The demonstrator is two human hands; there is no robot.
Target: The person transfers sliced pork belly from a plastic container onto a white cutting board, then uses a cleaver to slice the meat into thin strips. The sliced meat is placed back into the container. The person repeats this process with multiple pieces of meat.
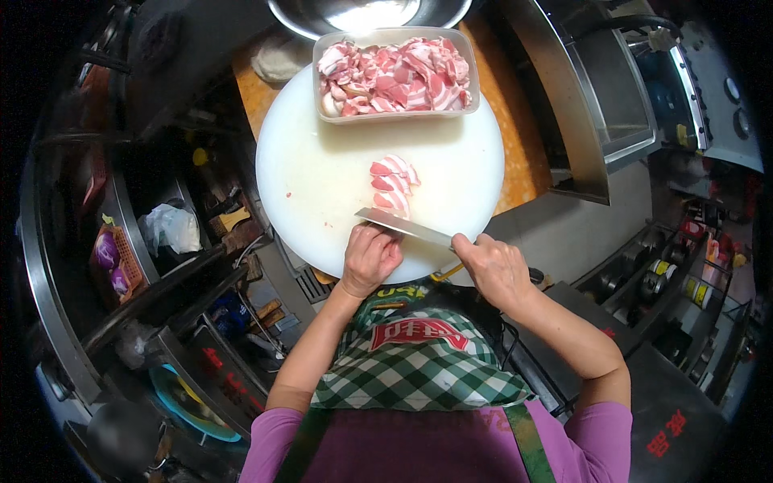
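Note:
My right hand (496, 270) grips the handle of a kitchen knife (416, 229). The blade points left across the near part of a round white cutting board (302, 163). Close against the blade's near side, my left hand (369, 256) rests on the board with its fingers curled. Whatever lies under those fingers is hidden. Just beyond the blade, several slices of streaky raw pork (392, 181) lie in a short row. On the board's far part stands a translucent plastic container (392, 119), filled with cut raw pork (395, 75).
A steel bowl (296, 18) stands behind the container, near a pale cloth (281, 59). The board sits on an orange-brown surface (519, 145), with a steel-sided unit (580, 133) to its right. At left are a white plastic bag (172, 229) and a basket with purple cabbages (115, 259).

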